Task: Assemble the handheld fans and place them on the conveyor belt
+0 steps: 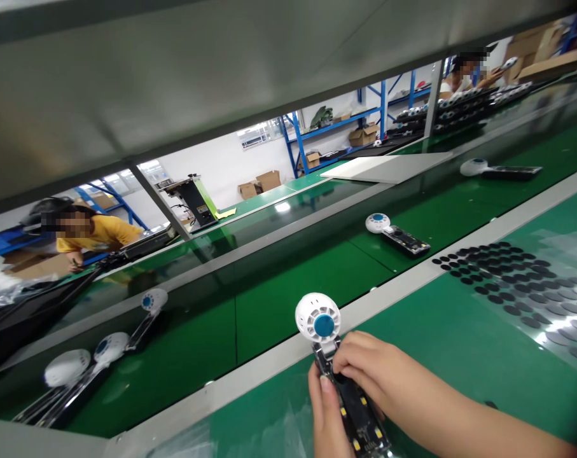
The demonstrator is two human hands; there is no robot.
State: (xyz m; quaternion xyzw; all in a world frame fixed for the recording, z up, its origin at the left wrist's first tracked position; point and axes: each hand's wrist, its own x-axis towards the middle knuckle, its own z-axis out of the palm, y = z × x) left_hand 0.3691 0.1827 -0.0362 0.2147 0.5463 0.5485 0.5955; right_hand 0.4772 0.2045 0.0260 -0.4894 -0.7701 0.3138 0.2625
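A device with a round white slotted head point(318, 318), a blue centre and a long black circuit-board body point(357, 413) leans in front of me above the green bench. My left hand point(327, 410) grips the black body along its left side, thumb on the board's face. Close to the hinge-like neck, my right hand point(378, 366) has its fingers bent and pressed together on the board. Whatever is between those fingertips is hidden. Yellowish squares, which look like LEDs, show on the lower board.
Similar devices point(397, 235) lie on the green conveyor belt point(288, 292), several at the left. Rows of black discs point(507, 273) on clear sheets cover the bench at right. A metal shelf point(221, 83) hangs overhead. Two people point(102, 232) work across the line.
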